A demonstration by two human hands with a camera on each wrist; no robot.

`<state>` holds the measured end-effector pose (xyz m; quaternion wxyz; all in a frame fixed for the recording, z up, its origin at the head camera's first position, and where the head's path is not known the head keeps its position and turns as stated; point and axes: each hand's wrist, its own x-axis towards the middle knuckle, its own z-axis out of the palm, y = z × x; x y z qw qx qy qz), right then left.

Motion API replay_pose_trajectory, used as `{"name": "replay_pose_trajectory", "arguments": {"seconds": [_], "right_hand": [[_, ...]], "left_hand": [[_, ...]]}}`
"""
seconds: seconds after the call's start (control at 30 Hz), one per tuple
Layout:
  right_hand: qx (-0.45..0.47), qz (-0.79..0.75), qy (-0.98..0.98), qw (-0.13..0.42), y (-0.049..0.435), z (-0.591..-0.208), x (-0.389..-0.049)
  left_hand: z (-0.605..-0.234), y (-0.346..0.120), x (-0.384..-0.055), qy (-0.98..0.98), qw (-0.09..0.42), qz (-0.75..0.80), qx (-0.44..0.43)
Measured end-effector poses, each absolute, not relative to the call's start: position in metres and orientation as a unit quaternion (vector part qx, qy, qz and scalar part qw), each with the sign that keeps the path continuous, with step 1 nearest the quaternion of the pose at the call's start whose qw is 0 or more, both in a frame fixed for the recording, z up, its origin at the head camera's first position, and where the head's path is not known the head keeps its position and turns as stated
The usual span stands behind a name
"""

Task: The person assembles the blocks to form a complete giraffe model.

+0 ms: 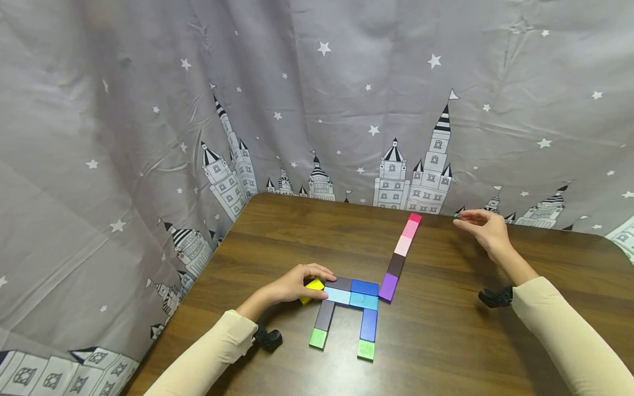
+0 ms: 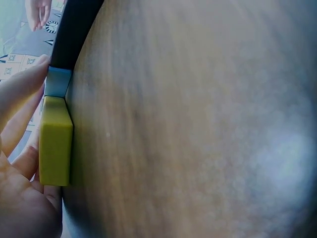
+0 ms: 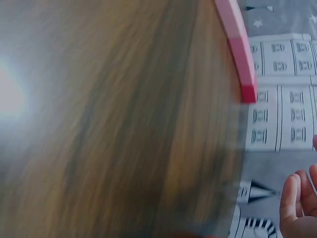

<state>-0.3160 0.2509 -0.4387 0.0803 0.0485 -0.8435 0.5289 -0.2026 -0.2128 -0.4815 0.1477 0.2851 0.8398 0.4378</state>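
In the head view my left hand [image 1: 300, 281] reaches over a yellow block [image 1: 313, 290] at the left end of a block figure. Its thumb tip touches the end of a light blue block [image 1: 338, 296], and its fingertips rest at a dark grey block [image 1: 342, 284]. Up close, the yellow block [image 2: 55, 144] lies beside the palm, behind the light blue block [image 2: 58, 81]. My right hand [image 1: 487, 230] is held over the far right of the table, fingers loosely bent, nothing seen between them. Nearest to it is the dark pink block [image 1: 416, 218].
Teal [image 1: 363, 301] and blue [image 1: 364, 287] blocks continue the figure. Two legs end in green blocks [image 1: 318, 338]. From a purple block [image 1: 388, 288], a slanting row of brown and pink blocks runs to the back edge of the wooden table [image 1: 446, 341]. A grey castle-print curtain [image 1: 297, 82] hangs behind.
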Motion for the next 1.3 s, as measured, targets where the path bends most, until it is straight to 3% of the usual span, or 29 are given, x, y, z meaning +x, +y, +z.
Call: {"name": "replay_pose_trajectory", "arguments": {"seconds": [0.57, 0.97, 1.3], "right_hand": [[-0.050, 0.474, -0.875, 0.087, 0.323, -0.457, -0.290], [-0.066, 0.526, -0.847, 0.044, 0.333, -0.478, -0.282], [-0.052, 0.509, -0.858, 0.042, 0.332, -0.477, -0.281]], "left_hand": [[-0.483, -0.212, -0.202, 0.844, 0.143, 0.433, 0.284], [-0.482, -0.213, -0.203, 0.844, 0.140, 0.426, 0.292], [-0.483, -0.213, -0.204, 0.841, 0.142, 0.431, 0.294]]}}
